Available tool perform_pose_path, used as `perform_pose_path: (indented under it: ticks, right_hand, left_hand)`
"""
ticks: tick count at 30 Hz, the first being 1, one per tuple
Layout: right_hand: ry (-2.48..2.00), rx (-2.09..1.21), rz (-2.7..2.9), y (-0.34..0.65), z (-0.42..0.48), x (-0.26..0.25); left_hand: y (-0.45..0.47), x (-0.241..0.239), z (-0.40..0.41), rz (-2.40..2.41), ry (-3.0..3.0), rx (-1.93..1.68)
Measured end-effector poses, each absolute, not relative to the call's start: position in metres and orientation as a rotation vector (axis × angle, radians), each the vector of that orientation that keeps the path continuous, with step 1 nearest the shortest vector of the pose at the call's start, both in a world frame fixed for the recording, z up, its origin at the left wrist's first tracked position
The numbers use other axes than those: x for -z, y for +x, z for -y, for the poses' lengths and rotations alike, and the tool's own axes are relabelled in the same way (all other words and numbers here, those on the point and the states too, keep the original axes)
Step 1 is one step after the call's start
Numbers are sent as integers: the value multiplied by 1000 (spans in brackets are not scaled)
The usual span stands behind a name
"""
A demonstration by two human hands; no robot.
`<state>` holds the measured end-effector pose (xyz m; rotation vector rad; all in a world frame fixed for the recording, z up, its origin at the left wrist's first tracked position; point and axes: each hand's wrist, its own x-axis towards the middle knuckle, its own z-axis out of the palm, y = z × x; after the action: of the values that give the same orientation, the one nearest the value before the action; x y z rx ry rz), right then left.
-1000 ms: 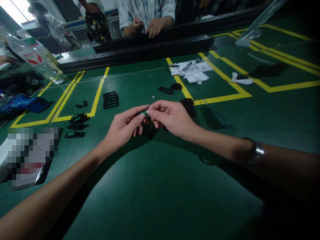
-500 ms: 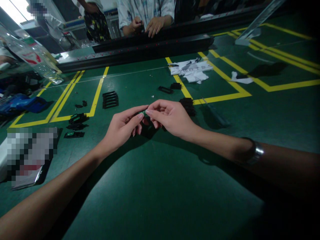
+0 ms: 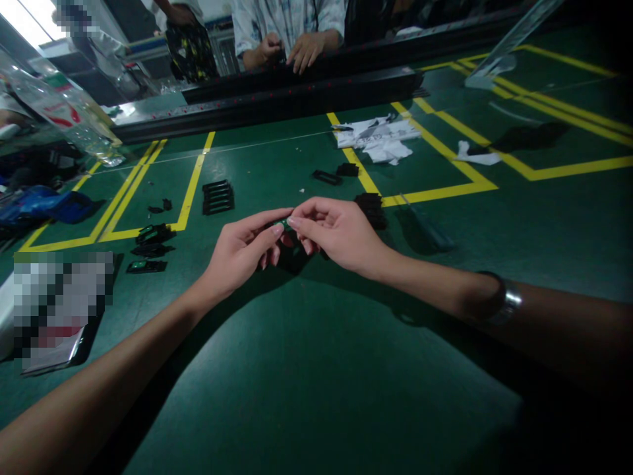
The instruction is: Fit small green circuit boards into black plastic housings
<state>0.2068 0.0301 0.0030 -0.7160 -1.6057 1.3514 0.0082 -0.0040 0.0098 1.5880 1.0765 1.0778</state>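
Between my two hands is a small green circuit board [image 3: 283, 225], mostly covered by the fingers. My left hand [image 3: 247, 247] pinches its left end with thumb and index finger. The thumb and fingertips of my right hand [image 3: 336, 231] are closed on its right end. Whether a black frame surrounds the board is hidden. Just behind the right hand sits a stack of black parts [image 3: 372, 210]. A neat row of black frames [image 3: 218, 197] lies beyond the left hand. Farther left are black pieces with green boards in them [image 3: 146, 266].
A loose black frame [image 3: 327, 177] and torn white paper [image 3: 378, 137] lie farther back. A screwdriver-like tool [image 3: 425, 224] rests at the right. Plastic bottles [image 3: 74, 112] and a blue tool [image 3: 47, 204] are at the left. Across a black rail [image 3: 277, 95], a person's hands [image 3: 309, 51] show.
Hardly anything differs. Both hands keep the same pinch on the small board, with only a very slight shift at the left fingertips.
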Motion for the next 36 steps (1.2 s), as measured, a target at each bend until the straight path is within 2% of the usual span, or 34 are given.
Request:
perform_pose_path:
  ticks: [36]
  right_hand:
    - [-679,-1375,1586,206,-30,-2]
  left_hand:
    - [3,-5,-1,-962,1455,-1098]
